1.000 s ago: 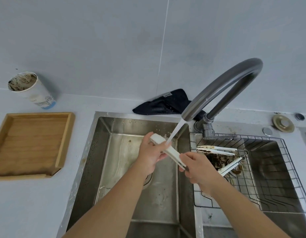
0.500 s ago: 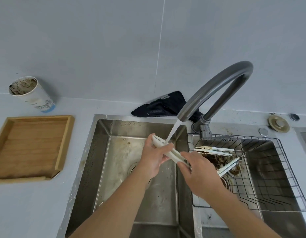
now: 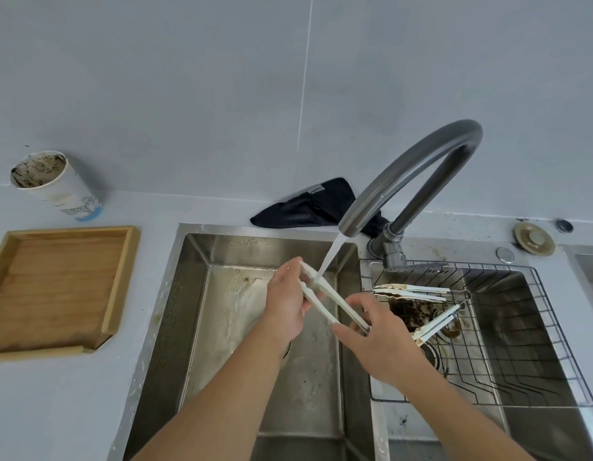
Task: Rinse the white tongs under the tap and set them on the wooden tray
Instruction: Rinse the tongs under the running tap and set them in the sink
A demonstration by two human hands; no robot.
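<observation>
White tongs are held over the left sink basin, their two arms spread apart. Water streams from the grey curved tap onto the upper arm near its tip. My left hand grips the tip end of the tongs. My right hand holds the hinge end, lower right. The wooden tray lies empty on the counter at the far left.
A wire basket in the right basin holds two more dirty tongs. A soiled paper cup stands behind the tray. A dark cloth lies behind the sink. A brass drain plug sits at the right.
The tongs' arms have spread apart under the stream. My left hand has slid along the tip end, and both hands sit slightly lower.
</observation>
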